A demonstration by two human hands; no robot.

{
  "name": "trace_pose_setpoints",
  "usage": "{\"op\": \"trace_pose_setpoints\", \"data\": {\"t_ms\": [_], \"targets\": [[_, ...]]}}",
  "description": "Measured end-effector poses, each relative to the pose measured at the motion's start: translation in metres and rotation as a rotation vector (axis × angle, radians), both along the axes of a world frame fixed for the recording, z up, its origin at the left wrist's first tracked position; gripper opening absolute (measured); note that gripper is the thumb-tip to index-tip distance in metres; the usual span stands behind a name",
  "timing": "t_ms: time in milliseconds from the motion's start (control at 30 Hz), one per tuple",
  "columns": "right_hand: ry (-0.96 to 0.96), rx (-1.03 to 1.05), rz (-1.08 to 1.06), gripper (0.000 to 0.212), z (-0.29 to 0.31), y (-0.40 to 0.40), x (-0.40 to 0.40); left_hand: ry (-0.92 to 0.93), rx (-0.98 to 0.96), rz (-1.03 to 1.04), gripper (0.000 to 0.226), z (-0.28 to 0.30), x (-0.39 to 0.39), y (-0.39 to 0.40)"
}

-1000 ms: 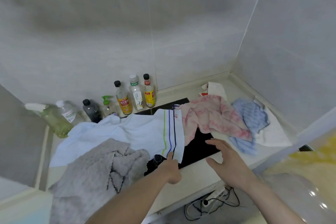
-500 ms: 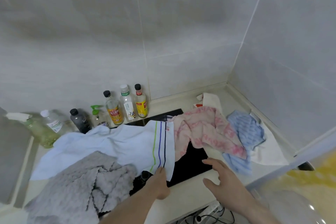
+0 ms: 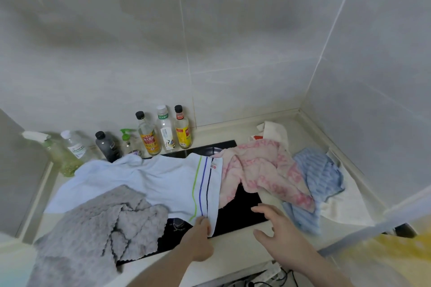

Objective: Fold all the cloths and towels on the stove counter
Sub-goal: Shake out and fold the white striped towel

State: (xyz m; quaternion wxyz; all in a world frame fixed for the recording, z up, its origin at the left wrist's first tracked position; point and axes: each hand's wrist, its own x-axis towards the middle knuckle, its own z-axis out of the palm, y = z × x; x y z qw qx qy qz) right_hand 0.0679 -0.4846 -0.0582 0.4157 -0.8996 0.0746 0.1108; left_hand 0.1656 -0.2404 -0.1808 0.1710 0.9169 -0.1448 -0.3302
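Left hand (image 3: 199,241): pinches the near corner of the white striped towel (image 3: 149,182), thumb on top of the hem beside the green, blue and black stripes. Right hand (image 3: 277,228): fingers spread and relaxed, holding nothing, hovering over the front edge of the bench (image 3: 238,246) at 3 o'clock of the left hand.

White striped towel: spread flat across the black stove top (image 3: 240,214), running toward 10 o'clock. Grey waffle cloth (image 3: 98,228): crumpled, overlapping the towel's near edge at 9 o'clock of the left hand. Stove knob (image 3: 178,222): just beside the left hand, between the grey cloth and the towel corner.

Pink patterned towel (image 3: 261,170): rumpled, at 1 o'clock, partly over the stove top. Blue ribbed cloth (image 3: 314,184): touching the pink towel's right side. White cloth (image 3: 345,205): under the blue one, toward the corner wall. Cream cloth (image 3: 275,130): behind the pink towel.

Bottles (image 3: 163,133): a row against the tiled wall at 11 o'clock.
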Motion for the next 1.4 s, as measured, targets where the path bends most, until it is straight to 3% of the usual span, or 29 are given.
{"op": "trace_pose_setpoints", "data": {"t_ms": [133, 300, 433, 533, 767, 833, 900, 1000, 1067, 1167, 1400], "targets": [[-0.034, -0.005, 0.021, 0.047, 0.004, -0.010, 0.002, -0.137, 0.024, 0.104, 0.022, 0.002, -0.002, -0.002], [-0.056, 0.006, 0.034, 0.046, 0.014, -0.013, 0.011, -0.123, 0.048, 0.059, 0.017, 0.013, -0.005, -0.008], [-0.056, -0.007, 0.064, 0.045, 0.016, -0.012, 0.015, 0.097, 0.217, -0.100, 0.067, 0.005, -0.012, -0.013], [-0.038, -0.007, 0.077, 0.045, 0.012, -0.012, 0.014, 0.114, 0.262, -0.138, 0.074, 0.001, -0.018, -0.016], [-0.039, -0.003, 0.095, 0.044, -0.001, -0.013, 0.010, -0.044, 0.036, 0.003, 0.064, -0.006, -0.022, -0.004], [-0.032, 0.004, 0.103, 0.044, -0.003, -0.014, 0.011, -0.032, -0.070, 0.119, 0.048, 0.003, -0.018, -0.001], [-0.025, 0.003, 0.113, 0.044, -0.002, -0.015, 0.013, -0.086, -0.187, 0.256, 0.026, 0.020, -0.011, -0.001], [-0.029, -0.003, 0.116, 0.045, 0.003, -0.014, 0.021, -0.328, -0.347, 0.471, 0.007, 0.064, 0.014, -0.001], [-0.032, -0.008, 0.125, 0.047, 0.007, -0.014, 0.029, -0.466, -0.448, 0.576, 0.018, 0.102, 0.036, 0.008], [-0.051, -0.025, 0.154, 0.047, 0.020, -0.009, 0.043, -0.603, -0.458, 0.554, 0.024, 0.165, 0.068, 0.026], [-0.121, -0.075, 0.241, 0.040, 0.077, 0.011, 0.078, -0.948, -0.416, 0.512, 0.001, 0.330, 0.123, 0.072]]}}
